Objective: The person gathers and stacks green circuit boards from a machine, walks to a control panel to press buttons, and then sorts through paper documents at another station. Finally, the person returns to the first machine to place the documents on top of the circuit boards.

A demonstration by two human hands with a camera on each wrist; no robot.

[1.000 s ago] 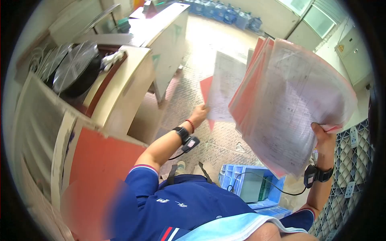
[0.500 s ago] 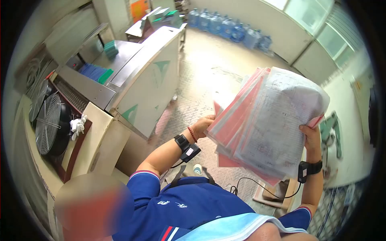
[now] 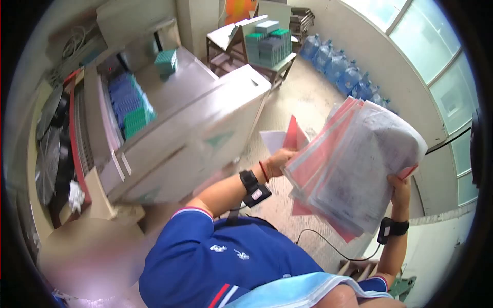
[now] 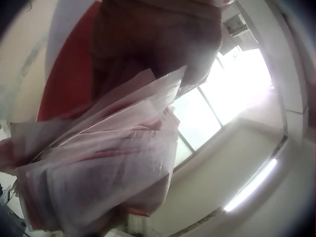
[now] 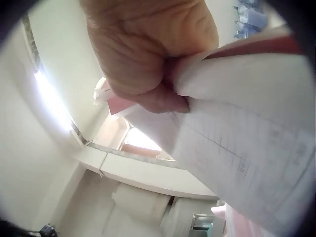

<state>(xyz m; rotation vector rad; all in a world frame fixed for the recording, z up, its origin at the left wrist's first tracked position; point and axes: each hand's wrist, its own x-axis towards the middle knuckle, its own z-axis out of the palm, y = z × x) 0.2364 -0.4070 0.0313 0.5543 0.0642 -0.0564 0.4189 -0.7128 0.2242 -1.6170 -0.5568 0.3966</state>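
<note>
A fanned stack of paper sheets in clear sleeves with red sheets among them (image 3: 359, 164) is held up in front of the body. My right hand (image 3: 399, 191) grips its right edge; in the right wrist view the thumb of the right hand (image 5: 153, 59) presses on a printed sheet (image 5: 237, 143). At the stack's left edge, my left hand (image 3: 280, 163) holds a red and white sheet (image 3: 292, 134) that sticks up beyond the fingers. In the left wrist view the left hand (image 4: 158, 39) is dark above the fanned sheets (image 4: 108, 163), its fingertips hidden.
A metal machine (image 3: 190, 149) with blue and green pieces (image 3: 126, 105) stands at the left, beside round fans (image 3: 51, 159). Behind it is a small table with stacked green and grey items (image 3: 269, 49). Blue water bottles (image 3: 336, 66) line the wall below windows.
The view has swung left, bringing more of the machine and the back table into sight. The left hand has moved from apart from the stack to its left edge; the right hand keeps its grip.
</note>
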